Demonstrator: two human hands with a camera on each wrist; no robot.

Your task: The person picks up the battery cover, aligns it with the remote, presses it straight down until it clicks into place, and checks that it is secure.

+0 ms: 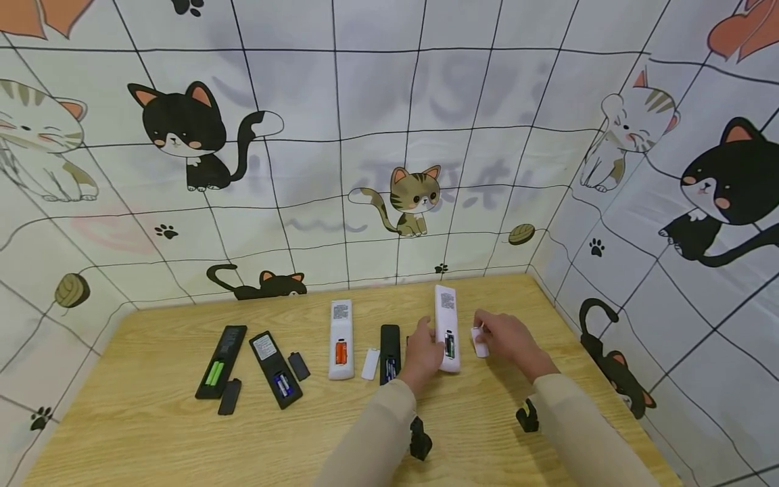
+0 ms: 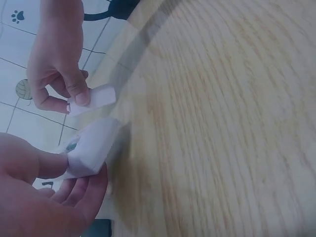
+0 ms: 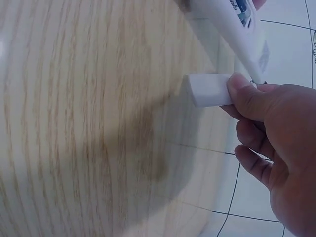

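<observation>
My left hand [image 1: 424,352] grips a white remote control [image 1: 447,312] by its side, thumb on one face and fingers on the other in the left wrist view. The remote's back faces up with the battery compartment uncovered, and batteries [image 1: 450,343] show inside. To the right, my right hand [image 1: 510,338] pinches a small white battery cover [image 3: 210,90] between thumb and fingers. The cover is apart from the remote, near its lower end. A black remote [image 1: 389,335] lies just left of my left hand, which partly hides what is beside it.
Further left lie a second white remote [image 1: 341,321] with an orange battery, its loose cover [image 1: 370,364], and two black remotes [image 1: 231,345] [image 1: 265,348] with black covers [image 1: 229,397] [image 1: 299,366] beside them. Cat-printed cloth [image 1: 377,88] walls the wooden table [image 1: 182,439] at back and sides.
</observation>
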